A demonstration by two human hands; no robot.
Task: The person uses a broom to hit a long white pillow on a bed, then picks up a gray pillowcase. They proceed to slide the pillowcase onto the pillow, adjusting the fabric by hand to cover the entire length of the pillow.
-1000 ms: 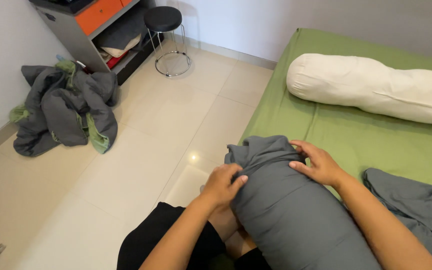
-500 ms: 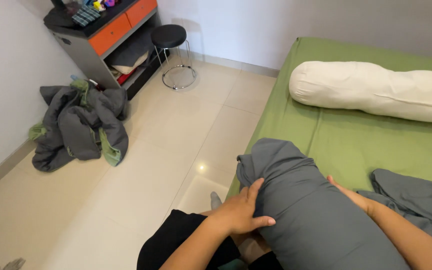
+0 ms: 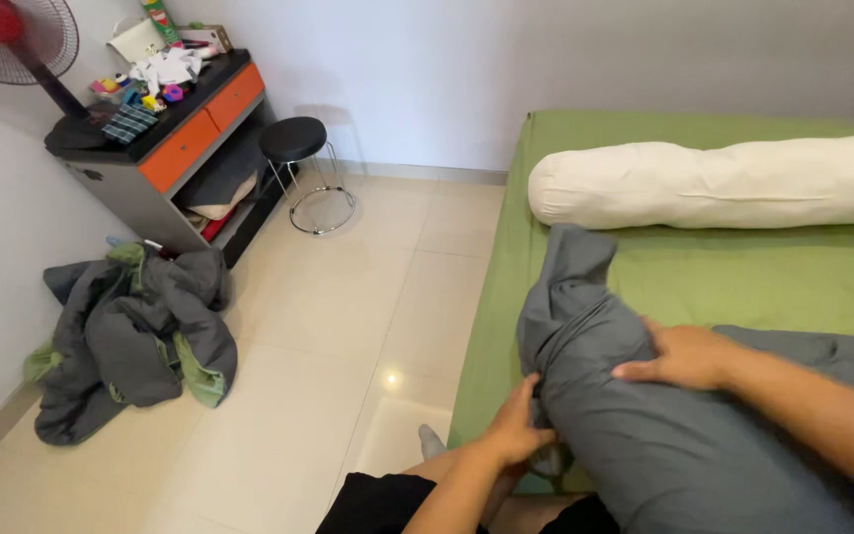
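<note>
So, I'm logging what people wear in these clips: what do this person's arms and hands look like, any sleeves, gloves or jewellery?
Both forearms are bare as far as the view shows, with no sleeves reaching them. The left hand and right hand wear no gloves, and no watch, ring or band shows on either. The right forearm has visible hair. Black shorts show at the bottom edge.

gray pillow (image 3: 664, 435): cut off below | white bolster (image 3: 714, 183): cut off right
</note>
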